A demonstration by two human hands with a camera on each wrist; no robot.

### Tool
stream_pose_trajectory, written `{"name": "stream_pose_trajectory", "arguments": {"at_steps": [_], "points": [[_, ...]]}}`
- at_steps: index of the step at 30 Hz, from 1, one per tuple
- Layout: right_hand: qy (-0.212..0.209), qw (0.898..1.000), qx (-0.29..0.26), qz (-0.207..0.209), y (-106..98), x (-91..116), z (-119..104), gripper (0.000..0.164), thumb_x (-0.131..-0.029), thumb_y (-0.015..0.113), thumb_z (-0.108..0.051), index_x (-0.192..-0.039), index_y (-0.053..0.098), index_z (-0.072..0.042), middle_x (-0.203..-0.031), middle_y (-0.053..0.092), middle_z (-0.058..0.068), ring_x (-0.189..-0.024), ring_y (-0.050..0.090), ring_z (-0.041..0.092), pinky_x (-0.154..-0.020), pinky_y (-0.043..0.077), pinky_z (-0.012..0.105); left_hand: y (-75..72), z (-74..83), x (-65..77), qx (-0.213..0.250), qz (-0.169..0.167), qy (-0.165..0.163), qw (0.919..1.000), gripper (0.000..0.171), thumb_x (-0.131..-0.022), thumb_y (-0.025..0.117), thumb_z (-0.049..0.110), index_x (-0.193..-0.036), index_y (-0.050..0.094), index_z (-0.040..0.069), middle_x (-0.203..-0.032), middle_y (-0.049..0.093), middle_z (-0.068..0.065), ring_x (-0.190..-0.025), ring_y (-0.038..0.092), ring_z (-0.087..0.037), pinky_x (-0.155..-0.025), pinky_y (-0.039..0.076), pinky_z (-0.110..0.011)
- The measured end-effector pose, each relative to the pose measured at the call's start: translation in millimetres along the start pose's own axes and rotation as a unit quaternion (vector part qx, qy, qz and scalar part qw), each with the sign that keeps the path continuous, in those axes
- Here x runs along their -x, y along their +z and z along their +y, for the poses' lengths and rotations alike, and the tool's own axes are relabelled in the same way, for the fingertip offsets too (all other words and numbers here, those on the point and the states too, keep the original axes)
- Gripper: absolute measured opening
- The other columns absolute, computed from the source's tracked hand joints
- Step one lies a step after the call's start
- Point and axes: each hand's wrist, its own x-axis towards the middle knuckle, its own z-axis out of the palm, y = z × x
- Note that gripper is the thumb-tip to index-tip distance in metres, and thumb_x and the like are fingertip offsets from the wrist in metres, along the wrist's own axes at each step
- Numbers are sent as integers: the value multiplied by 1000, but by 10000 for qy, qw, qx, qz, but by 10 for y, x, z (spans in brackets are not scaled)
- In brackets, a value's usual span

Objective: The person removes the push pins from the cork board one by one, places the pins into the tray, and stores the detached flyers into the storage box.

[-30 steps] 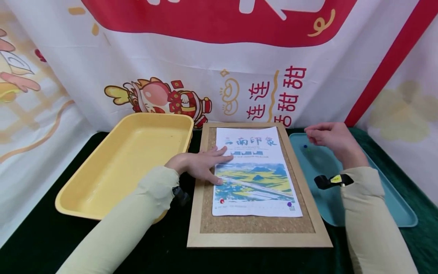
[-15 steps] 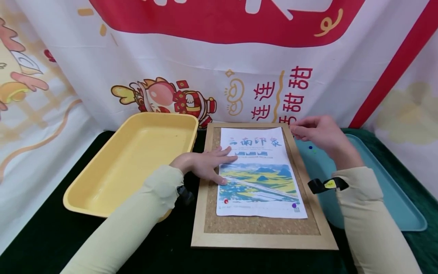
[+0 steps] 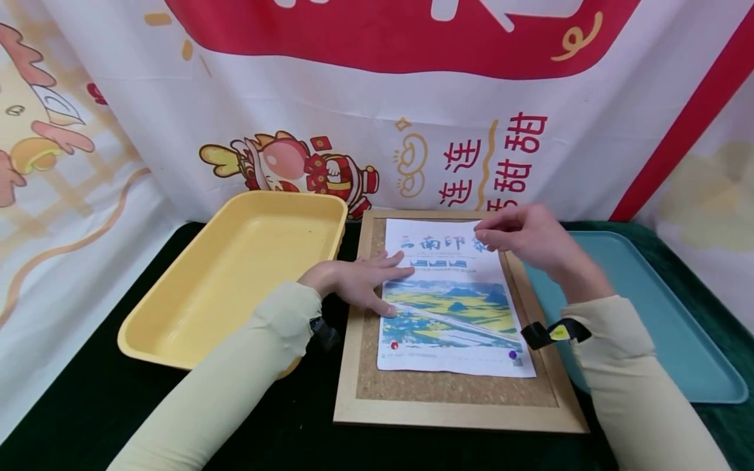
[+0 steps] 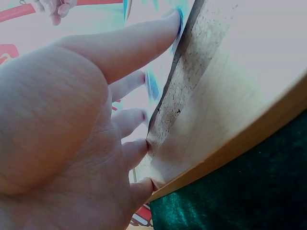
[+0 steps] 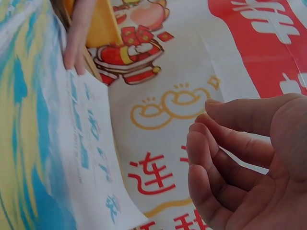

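Across your dark green, cloth-covered worktop (image 3: 265, 435), your left hand (image 3: 358, 281), grip spread apart, presses the white printed paper sheet (image 3: 448, 311), likely steadying it on the wood-framed cork board (image 3: 448, 388); above its upper right corner, your right hand (image 3: 533, 237) has its grip together, contents hidden.

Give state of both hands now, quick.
Left hand: open, fingers spread, resting on the printed sheet.
Right hand: closed, thumb and fingers brought together at the sheet's far right corner; can't tell whether anything is pinched.

Two trays (image 3: 235, 275), one corkboard (image 3: 459, 387), one sheet (image 3: 453, 314), two pins (image 3: 512, 355) show.
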Motion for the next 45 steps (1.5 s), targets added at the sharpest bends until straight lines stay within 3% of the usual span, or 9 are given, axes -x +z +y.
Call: {"name": "stream_pose_trajectory", "arguments": {"at_steps": [5, 12, 23, 32, 37, 45], "points": [[-355, 9986, 229, -324, 170, 35, -100, 23, -103, 73, -29, -121, 78, -15, -119, 74, 12, -102, 66, 29, -89, 55, 38, 4, 6, -19, 1, 0, 16, 10000, 87, -103, 65, 49, -172, 15, 32, -181, -11, 0, -167, -17, -29, -134, -6, -60], [-640, 9955, 221, -660, 353, 50, -186, 15, -99, 77, -20, -113, 81, -14, -114, 77, 7, -98, 68, 24, -87, 57, 35, -2, 7, -33, -27, -14, -39, 10000, 87, -103, 65, 52, -172, 16, 33, -181, -10, 0, -167, -17, -29, -134, -6, -61], [-1181, 9790, 314, -1631, 678, 76, -268, 21, -98, 78, -16, -117, 81, -8, -109, 79, 4, -91, 68, 17, -84, 56, 31, -18, 20, -19, 62, -28, -93, 9999, 87, -102, 66, 51, -172, 16, 35, -181, -9, 1, -167, -17, -29, -134, -5, -60], [-1415, 9619, 74, -2338, 844, 138, -343, 17, -98, 77, -14, -113, 81, -8, -101, 80, 1, -88, 71, 14, -84, 59, 30, -21, 13, -26, 81, -45, -1, 10000, 85, -103, 67, 45, -172, 16, 37, -181, -9, -2, -167, -17, -31, -133, -5, -63], [-1532, 9514, 179, -2666, 941, 150, -377, 15, -96, 79, -15, -110, 83, -9, -96, 80, -3, -84, 71, 11, -82, 59, 27, -16, 3, -18, 13, -34, 40, 10000, 86, -103, 67, 40, -172, 16, 31, -181, -10, -3, -167, -16, -32, -133, -6, -63], [-1322, 9419, 299, -3075, 1074, 200, -423, 13, -93, 82, -12, -106, 83, -10, -93, 81, -4, -81, 70, 8, -81, 58, 25, 6, -8, 3, 80, 35, 101, 9999, 86, -102, 69, 34, -172, 19, 26, -181, -7, -4, -167, -14, -32, -134, -5, -62]]}}
